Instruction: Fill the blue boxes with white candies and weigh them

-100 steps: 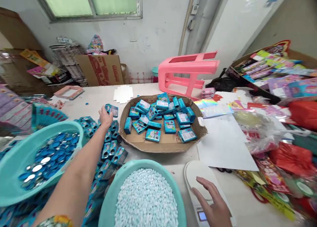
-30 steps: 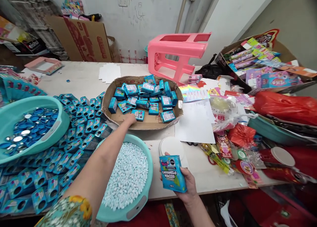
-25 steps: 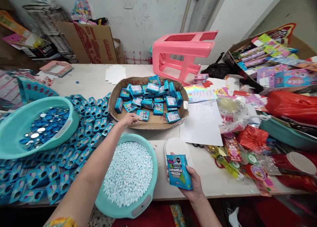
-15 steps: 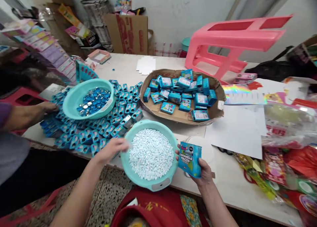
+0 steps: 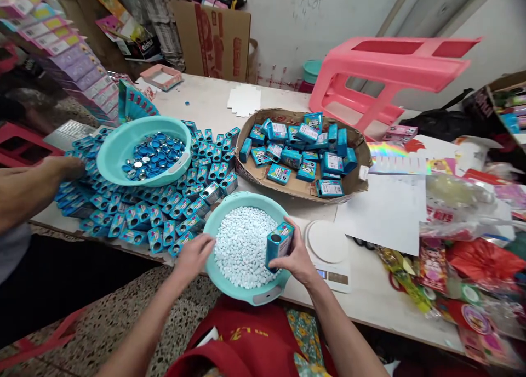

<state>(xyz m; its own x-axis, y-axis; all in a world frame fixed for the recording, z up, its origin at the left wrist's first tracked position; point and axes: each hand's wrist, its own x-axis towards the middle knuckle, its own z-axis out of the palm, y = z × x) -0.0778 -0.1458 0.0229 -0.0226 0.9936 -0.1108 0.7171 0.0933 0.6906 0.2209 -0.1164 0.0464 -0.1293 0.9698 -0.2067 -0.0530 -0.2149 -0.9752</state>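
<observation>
My right hand (image 5: 298,259) grips a blue candy box (image 5: 277,248) and holds it over the right side of a turquoise basin (image 5: 269,297). The box's round hole faces up, and its inside looks dark. White candies (image 5: 244,251) fill much of the basin. At the basin's left rim is my left hand (image 5: 193,259), its fingers loosely bent and a little apart, with nothing seen in them. Whether it touches the rim I cannot tell. Beside it stand rows of similar blue boxes (image 5: 156,237), many with round holes showing.
A second turquoise basin (image 5: 107,171) holds blue caps (image 5: 156,155). A cardboard tray (image 5: 257,182) contains more blue boxes. White scales (image 5: 329,245) lie right of the candy basin. Another person's hand (image 5: 53,174) is at far left. A pink stool (image 5: 390,62) lies on the table behind.
My right hand has moved left from beside the basin to over the candies, turning the box so its hole faces up. My left hand remains near the left rim.
</observation>
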